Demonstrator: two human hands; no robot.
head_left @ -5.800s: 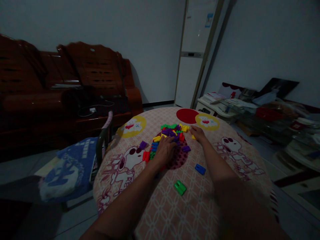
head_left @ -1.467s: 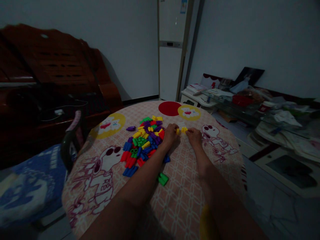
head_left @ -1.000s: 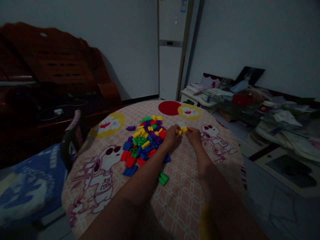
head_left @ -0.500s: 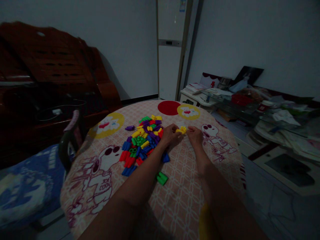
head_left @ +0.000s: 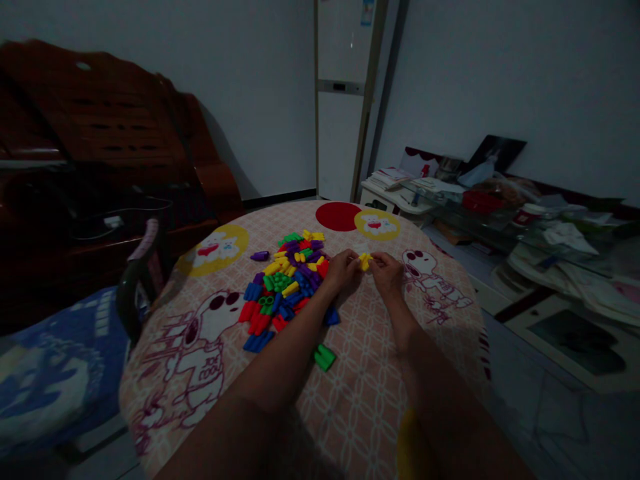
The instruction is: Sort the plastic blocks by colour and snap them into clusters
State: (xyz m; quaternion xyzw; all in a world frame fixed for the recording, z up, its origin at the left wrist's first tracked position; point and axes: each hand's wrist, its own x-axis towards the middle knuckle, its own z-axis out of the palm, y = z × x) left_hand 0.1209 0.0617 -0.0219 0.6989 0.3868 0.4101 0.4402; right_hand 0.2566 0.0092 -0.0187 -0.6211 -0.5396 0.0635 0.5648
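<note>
Over the far middle of the round table, my left hand (head_left: 345, 268) and my right hand (head_left: 387, 272) meet at a yellow plastic building piece (head_left: 365, 261). The fingers of both are closed on it from either side, and they cover part of it. Just left of my left hand lies a loose heap of plastic building pieces (head_left: 279, 282) in red, blue, green, yellow and purple. A blue piece (head_left: 332, 316) sits beneath my left wrist. Closer to me, a green piece (head_left: 325, 357) rests apart beside my left forearm.
A patterned cloth (head_left: 355, 400) covers the table. A chair (head_left: 134, 287) with a blue cushion (head_left: 55, 367) stands at the left, before a wooden bench (head_left: 115, 127). On the right is a cluttered glass-topped stand (head_left: 460, 207). A tall white cabinet unit (head_left: 340, 140) fills the corner.
My right hand has shifted slightly left, bringing its fingers onto the yellow building piece. Less of that piece shows between my hands. The heap has stayed as it was.
</note>
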